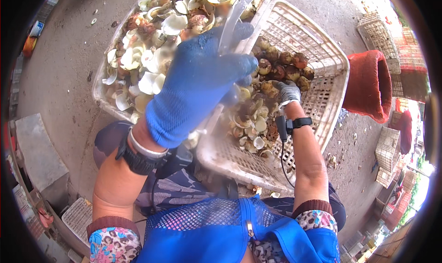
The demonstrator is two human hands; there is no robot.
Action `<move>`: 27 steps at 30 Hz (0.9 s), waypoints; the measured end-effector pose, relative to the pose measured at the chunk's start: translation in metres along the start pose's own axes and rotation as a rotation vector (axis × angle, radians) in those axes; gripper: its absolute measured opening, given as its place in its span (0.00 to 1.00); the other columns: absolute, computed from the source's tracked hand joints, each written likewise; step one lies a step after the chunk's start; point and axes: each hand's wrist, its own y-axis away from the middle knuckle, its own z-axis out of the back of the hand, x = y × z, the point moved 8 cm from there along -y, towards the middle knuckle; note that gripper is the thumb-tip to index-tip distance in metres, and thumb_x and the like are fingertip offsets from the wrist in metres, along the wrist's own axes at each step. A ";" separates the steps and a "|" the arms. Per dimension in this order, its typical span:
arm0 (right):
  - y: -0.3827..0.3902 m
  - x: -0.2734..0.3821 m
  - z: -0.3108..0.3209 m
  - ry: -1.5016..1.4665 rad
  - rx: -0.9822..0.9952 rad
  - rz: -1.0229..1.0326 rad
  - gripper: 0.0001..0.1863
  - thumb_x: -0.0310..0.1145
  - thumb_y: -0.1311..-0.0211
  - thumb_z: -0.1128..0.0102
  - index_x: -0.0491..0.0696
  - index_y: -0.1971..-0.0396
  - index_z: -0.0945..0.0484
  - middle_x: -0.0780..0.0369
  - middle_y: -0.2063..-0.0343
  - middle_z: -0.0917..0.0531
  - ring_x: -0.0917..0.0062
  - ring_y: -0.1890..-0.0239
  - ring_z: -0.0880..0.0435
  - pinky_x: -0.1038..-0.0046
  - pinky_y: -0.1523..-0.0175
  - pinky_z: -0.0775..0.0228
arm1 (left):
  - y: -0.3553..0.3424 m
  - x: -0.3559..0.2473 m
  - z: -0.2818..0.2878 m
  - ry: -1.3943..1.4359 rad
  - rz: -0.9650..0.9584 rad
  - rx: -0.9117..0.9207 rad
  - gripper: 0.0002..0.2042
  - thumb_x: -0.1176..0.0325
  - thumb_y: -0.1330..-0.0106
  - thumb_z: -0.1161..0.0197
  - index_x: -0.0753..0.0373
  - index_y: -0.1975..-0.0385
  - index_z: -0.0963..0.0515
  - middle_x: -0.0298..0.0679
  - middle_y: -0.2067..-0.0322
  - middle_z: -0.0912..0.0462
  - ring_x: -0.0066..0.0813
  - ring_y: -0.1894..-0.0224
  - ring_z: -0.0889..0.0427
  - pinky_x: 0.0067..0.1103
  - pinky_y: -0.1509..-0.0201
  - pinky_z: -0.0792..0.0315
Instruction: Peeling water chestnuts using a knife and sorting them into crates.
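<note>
The blue-gloved left hand (195, 74) grasps a blurred, pale, curved, translucent tool (232, 20) above the left edge of a dirty-white latticed plastic crate (301, 28). The grey-gloved right hand (289, 92) touches round brown bulbs (292, 73) toward the crate's far edge; whether it grips one, I cannot tell.

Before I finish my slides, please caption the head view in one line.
Blue-gloved left hand gripping a pale, curved tool, grey-gloved right hand among onion-like bulbs in a slotted crate.

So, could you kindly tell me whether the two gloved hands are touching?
Apart: in the head view, onions show between the left hand and the right hand.
</note>
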 end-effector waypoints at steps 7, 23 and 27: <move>-0.096 -0.131 -0.004 0.594 -0.199 0.186 0.23 0.38 0.43 0.29 0.41 0.51 0.20 0.55 0.56 0.14 0.67 0.57 0.14 0.66 0.57 0.20 | -0.028 0.005 -0.023 -0.138 0.003 0.102 0.26 0.71 0.35 0.34 0.69 0.37 0.27 0.37 0.71 0.15 0.15 0.79 0.22 0.14 0.73 0.27; 0.300 0.157 0.143 -1.188 0.306 0.555 0.63 0.45 0.67 0.10 0.47 0.28 0.38 0.56 0.34 0.29 0.63 0.32 0.28 0.59 0.31 0.29 | 0.055 -0.008 -0.093 -0.084 -0.238 0.427 0.26 0.70 0.38 0.28 0.65 0.39 0.25 0.42 0.58 0.13 0.26 0.56 0.15 0.23 0.52 0.21; 0.336 0.141 0.164 -1.155 0.193 0.578 0.56 0.39 0.62 0.13 0.46 0.30 0.36 0.55 0.38 0.26 0.65 0.37 0.23 0.64 0.36 0.24 | 0.092 -0.015 -0.117 -0.147 -0.542 0.533 0.40 0.71 0.39 0.29 0.66 0.26 0.40 0.38 0.43 0.18 0.22 0.50 0.18 0.21 0.45 0.21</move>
